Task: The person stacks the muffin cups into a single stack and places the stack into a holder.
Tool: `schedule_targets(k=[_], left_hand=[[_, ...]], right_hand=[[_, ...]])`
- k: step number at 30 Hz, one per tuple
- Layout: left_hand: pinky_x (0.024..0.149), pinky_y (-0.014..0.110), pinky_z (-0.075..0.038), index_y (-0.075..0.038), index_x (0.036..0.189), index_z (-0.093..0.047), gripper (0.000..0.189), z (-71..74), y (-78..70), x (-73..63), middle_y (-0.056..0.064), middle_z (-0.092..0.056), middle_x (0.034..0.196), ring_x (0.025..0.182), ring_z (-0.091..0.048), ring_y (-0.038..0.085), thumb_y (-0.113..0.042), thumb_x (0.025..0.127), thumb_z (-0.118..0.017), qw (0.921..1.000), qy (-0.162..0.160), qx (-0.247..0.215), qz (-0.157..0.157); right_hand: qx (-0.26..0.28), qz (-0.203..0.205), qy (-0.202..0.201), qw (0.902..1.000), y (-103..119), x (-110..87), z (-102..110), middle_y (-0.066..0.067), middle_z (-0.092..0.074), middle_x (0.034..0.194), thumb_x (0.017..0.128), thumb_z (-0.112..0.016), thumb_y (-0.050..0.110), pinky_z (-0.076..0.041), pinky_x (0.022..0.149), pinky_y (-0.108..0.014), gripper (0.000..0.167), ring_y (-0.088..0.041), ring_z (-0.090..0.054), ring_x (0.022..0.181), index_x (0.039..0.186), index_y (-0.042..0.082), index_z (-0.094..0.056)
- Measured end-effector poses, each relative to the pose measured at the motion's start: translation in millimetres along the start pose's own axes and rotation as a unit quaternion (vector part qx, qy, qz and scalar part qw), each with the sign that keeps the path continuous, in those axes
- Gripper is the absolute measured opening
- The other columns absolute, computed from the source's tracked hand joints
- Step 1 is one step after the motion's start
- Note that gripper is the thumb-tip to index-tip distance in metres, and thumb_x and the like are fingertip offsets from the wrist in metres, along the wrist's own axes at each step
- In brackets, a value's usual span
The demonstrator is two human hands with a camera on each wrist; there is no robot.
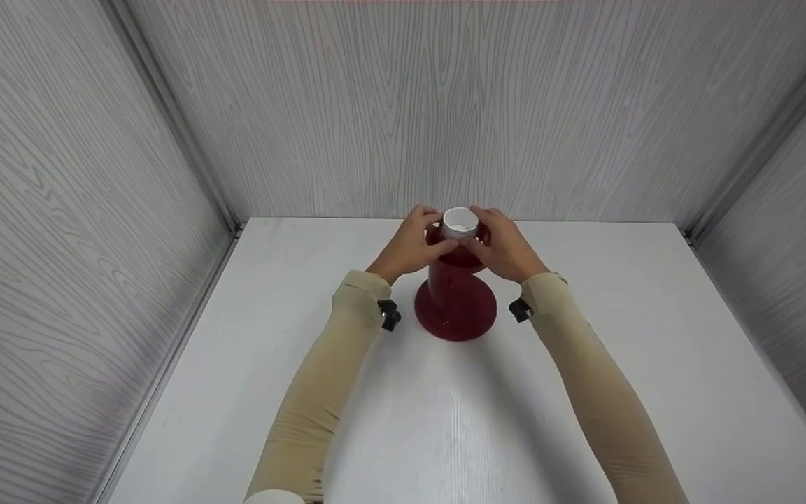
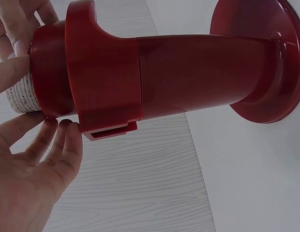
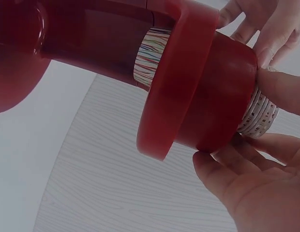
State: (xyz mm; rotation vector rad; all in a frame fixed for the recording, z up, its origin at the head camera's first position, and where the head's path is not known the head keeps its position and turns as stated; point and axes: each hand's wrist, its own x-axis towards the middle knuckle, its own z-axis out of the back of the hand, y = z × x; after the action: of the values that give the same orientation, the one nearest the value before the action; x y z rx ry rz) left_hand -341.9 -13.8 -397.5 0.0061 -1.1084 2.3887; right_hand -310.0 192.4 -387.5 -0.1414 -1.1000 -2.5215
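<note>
A red cup dispenser [image 1: 445,280] stands upright on a round base, with a ring-shaped holder [image 2: 104,77] at its top. A stack of paper cups [image 1: 460,222] sits in the holder, mouths up; its ridged rims [image 3: 260,113] stick out above the red collar. Below the ring shows a cup wall with coloured streaks [image 3: 151,55]. My left hand [image 1: 406,248] holds the stack from the left, thumb at the rims and fingertips against the collar. From the other side my right hand [image 1: 508,248] holds it likewise, both thumbs meeting at the near side.
The dispenser's base rests on a white table [image 1: 291,315], toward its far edge. Grey wood-grain panels [image 1: 403,105] enclose the table at the back and both sides. A small black device [image 1: 389,315] sits at each sleeve cuff. A white rounded thing [image 1: 273,497] shows at the bottom edge.
</note>
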Motion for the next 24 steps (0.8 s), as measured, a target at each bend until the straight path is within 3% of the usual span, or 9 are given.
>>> schedule_targets(k=[11, 19, 24], left_hand=[[0.113, 0.041, -0.050, -0.003, 0.148, -0.053, 0.059, -0.4, 0.6, -0.4, 0.015, -0.048, 0.146, 0.135, -0.053, 0.028, -0.031, 0.098, -0.070, 0.9999, 0.000, -0.015, 0.002], [0.111, 0.042, -0.052, -0.003, 0.150, -0.051, 0.062, -0.9, 3.3, -0.4, 0.015, -0.048, 0.147, 0.134, -0.054, 0.029, -0.031, 0.098, -0.070, 0.9998, -0.002, -0.019, 0.002], [0.109, 0.042, -0.053, -0.006, 0.149, -0.053, 0.061, -0.7, 3.7, -1.1, 0.014, -0.048, 0.148, 0.133, -0.054, 0.029, -0.032, 0.097, -0.071, 0.9997, -0.002, -0.026, 0.006]], right_hand=[[0.001, 0.010, -0.021, 0.9997, -1.5, -1.0, -3.7, -0.019, -0.058, 0.132, 0.102, -0.066, 0.015, -0.052, 0.093, -0.040, 0.054, -0.025, -0.055, 0.107, 0.151, 0.003, -0.048], [0.009, -0.004, -0.021, 0.9997, -1.5, -2.4, -3.9, -0.022, -0.050, 0.150, 0.102, -0.066, 0.015, -0.049, 0.114, -0.047, 0.067, -0.031, -0.056, 0.131, 0.158, -0.001, -0.035], [0.001, -0.002, -0.021, 0.9998, -1.5, -3.8, -4.4, -0.020, -0.057, 0.140, 0.102, -0.066, 0.016, -0.052, 0.103, -0.042, 0.066, -0.028, -0.057, 0.118, 0.158, -0.001, -0.035]])
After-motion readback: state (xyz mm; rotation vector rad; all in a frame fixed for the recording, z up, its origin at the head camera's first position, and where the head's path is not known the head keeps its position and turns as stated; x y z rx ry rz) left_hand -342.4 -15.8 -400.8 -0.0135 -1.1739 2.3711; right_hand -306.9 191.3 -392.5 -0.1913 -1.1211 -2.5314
